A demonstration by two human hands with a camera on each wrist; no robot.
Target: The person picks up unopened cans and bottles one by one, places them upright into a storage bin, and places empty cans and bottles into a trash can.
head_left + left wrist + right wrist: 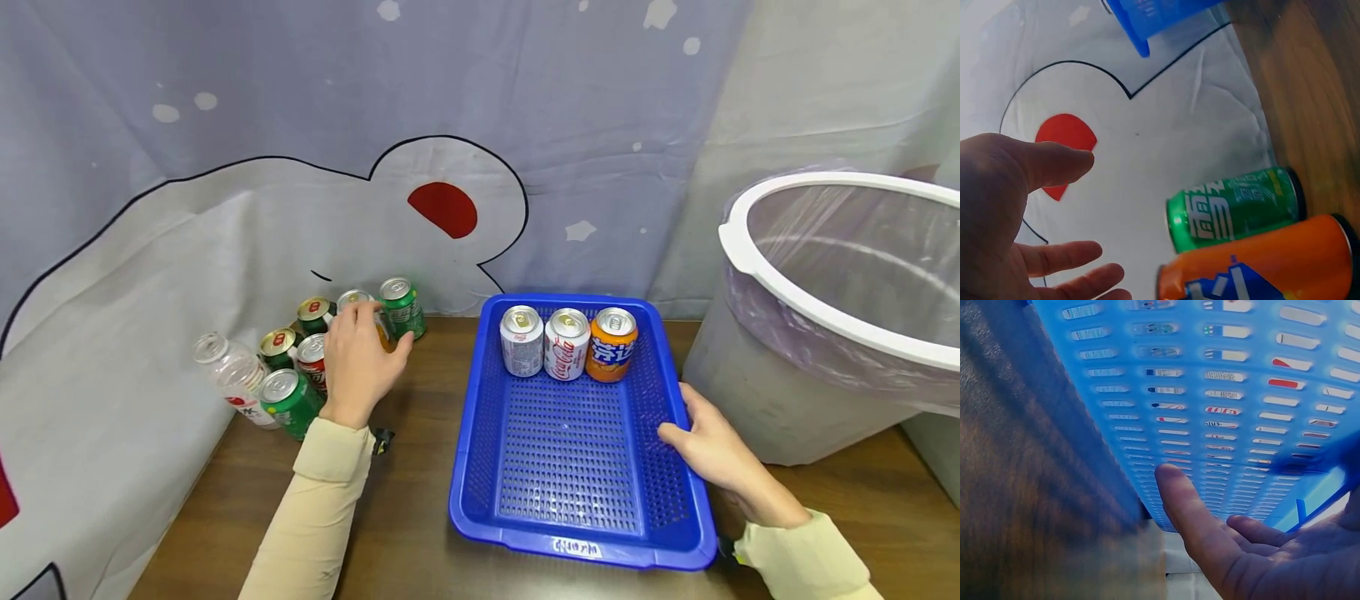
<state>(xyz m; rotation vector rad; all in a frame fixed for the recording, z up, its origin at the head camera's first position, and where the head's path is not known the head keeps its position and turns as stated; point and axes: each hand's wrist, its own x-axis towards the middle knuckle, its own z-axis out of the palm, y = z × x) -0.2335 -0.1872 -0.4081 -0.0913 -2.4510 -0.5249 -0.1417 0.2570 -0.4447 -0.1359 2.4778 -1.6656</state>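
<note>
My left hand (362, 362) hovers above a group of cans on the left, thumb and fingers apart. In the left wrist view, an orange can (1272, 265) and a green can (1232, 209) stand just beyond the fingertips. With my right hand (716, 446) I grip the right rim of a blue plastic basket (472, 467), thumb over the edge. Along the basket's far side stand a silver can (522, 343), a white Coca-Cola can (567, 346) and an orange Fanta-style can (611, 346). The right wrist view shows the basket's slotted wall (1197, 365) close to my fingers.
Beside the left hand are a red can (312, 358), a green can (291, 404), darker green cans (279, 346) and a clear plastic bottle (236, 379). A lined white bin (720, 358) stands to the right. A printed curtain (300, 225) hangs behind the wooden table (412, 500).
</note>
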